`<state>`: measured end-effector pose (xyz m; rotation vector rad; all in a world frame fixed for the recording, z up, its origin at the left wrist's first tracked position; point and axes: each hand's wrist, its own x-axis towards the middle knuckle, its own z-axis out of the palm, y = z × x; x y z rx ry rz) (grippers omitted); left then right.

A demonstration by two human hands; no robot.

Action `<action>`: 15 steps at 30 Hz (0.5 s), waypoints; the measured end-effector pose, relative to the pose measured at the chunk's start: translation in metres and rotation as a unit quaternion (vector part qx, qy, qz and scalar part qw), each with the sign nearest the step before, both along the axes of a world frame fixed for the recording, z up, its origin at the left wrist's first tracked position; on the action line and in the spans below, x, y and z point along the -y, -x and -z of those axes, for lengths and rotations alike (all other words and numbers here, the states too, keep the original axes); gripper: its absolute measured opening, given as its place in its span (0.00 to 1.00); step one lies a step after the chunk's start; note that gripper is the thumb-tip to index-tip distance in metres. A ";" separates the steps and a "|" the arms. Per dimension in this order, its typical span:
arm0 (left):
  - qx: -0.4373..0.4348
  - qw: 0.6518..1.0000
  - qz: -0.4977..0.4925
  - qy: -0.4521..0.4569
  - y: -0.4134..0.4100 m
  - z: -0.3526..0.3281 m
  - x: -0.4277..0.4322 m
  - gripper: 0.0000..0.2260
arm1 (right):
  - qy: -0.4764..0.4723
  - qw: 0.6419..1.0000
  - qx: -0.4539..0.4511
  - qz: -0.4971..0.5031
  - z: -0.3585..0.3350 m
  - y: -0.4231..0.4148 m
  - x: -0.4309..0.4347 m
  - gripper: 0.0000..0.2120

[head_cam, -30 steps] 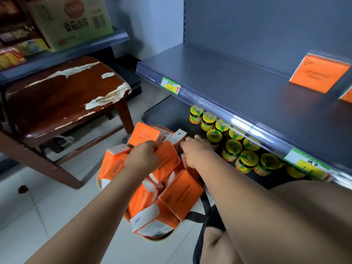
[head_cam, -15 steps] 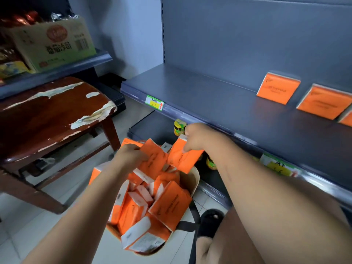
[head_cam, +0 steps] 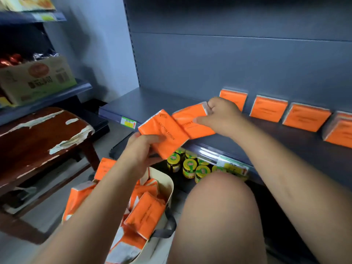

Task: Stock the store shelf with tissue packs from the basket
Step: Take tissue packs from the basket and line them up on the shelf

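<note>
Fingers of left hand grip one tissue pack, right hand a second pack; basket below brims with packs.

"COTTON" and "TISSUE", upside down, on the orange tissue pack in the left hand

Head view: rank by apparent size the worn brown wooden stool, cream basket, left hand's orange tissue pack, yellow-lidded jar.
Worn brown wooden stool
Cream basket, partly hidden
Orange tissue pack in left hand
Yellow-lidded jar
</note>
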<state>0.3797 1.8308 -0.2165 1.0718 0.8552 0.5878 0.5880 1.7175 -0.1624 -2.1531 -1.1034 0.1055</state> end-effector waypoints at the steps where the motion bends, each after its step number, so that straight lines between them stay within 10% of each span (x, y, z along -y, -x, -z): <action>1: 0.017 1.000 0.015 -0.011 -0.014 -0.007 0.012 0.17 | -0.028 0.999 -0.010 0.015 -0.003 -0.010 0.019 0.23; 7: 0.056 0.993 0.098 -0.041 -0.103 -0.042 0.094 0.38 | -0.147 0.983 -0.046 0.104 -0.004 -0.068 0.144 0.20; 15: 0.033 0.971 0.216 -0.093 -0.204 -0.039 0.194 0.13 | -0.174 0.961 -0.050 0.207 0.029 -0.121 0.280 0.19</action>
